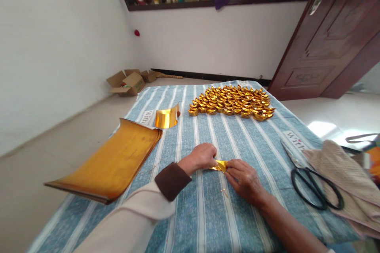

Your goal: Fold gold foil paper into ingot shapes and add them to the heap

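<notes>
A small piece of shiny gold foil paper (pixel 220 165) is pinched between my two hands, low over the middle of the striped cloth. My left hand (pixel 203 155) grips its left end with bent fingers, the sleeve's brown cuff behind it. On the right end, the fingers of my right hand (pixel 244 178) are closed. Parts of the paper are hidden by the fingers. Beyond the hands, many folded gold paper ingots (pixel 231 102) stand packed in rows. To the left lie a curved stack of gold foil sheets (pixel 166 118) and a large stack of yellow-brown paper (pixel 103 162).
The blue and white striped tablecloth (pixel 190 213) covers the table. Black-handled scissors (pixel 308 178) rest at the right beside a beige folded cloth (pixel 350 185). Open cardboard boxes (pixel 127 83) sit on the floor at the back left. A brown door (pixel 323 39) stands at the right.
</notes>
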`<state>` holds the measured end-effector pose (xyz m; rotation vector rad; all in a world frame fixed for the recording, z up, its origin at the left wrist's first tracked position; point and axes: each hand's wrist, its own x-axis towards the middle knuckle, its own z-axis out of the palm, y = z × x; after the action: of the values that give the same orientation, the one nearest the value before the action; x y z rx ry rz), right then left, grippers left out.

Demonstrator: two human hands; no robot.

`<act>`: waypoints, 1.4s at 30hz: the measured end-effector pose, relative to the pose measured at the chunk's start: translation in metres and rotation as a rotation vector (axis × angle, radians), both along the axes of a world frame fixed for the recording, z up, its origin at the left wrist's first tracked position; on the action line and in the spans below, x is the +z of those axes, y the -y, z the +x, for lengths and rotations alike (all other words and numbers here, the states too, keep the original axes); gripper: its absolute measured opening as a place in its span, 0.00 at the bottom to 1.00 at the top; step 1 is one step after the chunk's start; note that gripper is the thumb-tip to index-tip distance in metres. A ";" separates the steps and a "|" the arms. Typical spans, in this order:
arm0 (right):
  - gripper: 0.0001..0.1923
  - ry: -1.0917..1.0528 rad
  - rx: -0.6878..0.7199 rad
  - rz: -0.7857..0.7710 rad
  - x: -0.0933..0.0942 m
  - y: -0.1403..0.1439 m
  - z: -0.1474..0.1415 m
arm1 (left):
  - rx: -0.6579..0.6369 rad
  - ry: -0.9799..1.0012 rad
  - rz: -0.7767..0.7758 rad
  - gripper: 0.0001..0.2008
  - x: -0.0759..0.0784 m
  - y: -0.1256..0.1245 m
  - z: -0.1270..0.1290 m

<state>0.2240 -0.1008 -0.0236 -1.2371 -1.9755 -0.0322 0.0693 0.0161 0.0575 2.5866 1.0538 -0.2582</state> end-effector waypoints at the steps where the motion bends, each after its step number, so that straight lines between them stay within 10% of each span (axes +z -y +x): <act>1: 0.13 -0.010 0.000 0.001 0.001 0.000 0.000 | 0.007 0.012 -0.031 0.04 -0.001 -0.002 0.000; 11: 0.10 -0.231 -0.160 0.015 -0.008 -0.004 0.005 | -0.020 0.221 -0.300 0.05 -0.012 -0.005 -0.009; 19: 0.20 -0.861 -0.021 -0.594 0.008 -0.022 0.013 | -0.091 0.462 -0.174 0.05 0.002 -0.002 -0.009; 22: 0.10 -0.743 -0.015 -0.571 0.018 -0.028 0.012 | -0.196 0.572 0.010 0.05 -0.001 -0.002 -0.009; 30: 0.14 0.071 -0.050 0.141 0.020 -0.032 -0.001 | -0.328 0.597 0.525 0.14 -0.032 -0.002 -0.026; 42: 0.14 0.363 0.163 0.104 0.016 -0.016 -0.006 | -0.390 0.607 0.513 0.14 -0.051 0.029 -0.052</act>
<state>0.2182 -0.0844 -0.0073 -1.0545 -2.3488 -0.2926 0.0178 -0.0133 0.0068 2.9820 0.4241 0.7619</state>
